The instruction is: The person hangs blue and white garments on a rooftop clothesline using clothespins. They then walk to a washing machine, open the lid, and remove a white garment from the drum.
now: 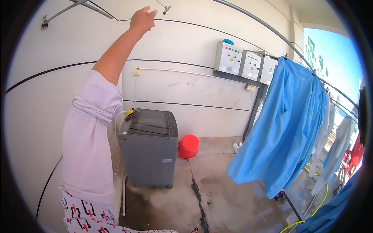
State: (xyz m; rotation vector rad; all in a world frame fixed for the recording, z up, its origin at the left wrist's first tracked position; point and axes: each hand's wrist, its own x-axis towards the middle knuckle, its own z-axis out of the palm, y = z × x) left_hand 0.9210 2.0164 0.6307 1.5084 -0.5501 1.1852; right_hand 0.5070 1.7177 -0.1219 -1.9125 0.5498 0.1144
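Note:
My left hand (pixel 142 19) is raised high against the white wall, its fingers stretched toward a small metal clip (pixel 166 9) that hangs on a thin line just to its right. The fingertips are a short gap from the clip and nothing shows in the hand. A rolled-up pale pink sleeve (pixel 91 128) covers the upper arm. My right hand is out of the picture.
A grey top-loading washing machine (pixel 149 149) stands by the wall with a red bucket (pixel 188 146) beside it. A blue gown (pixel 287 124) and pale garments (pixel 337 149) hang from a metal rail (pixel 268 27) on the right. Grey control boxes (pixel 228 58) sit on the wall. A yellow hose (pixel 318 206) lies on the cracked concrete floor.

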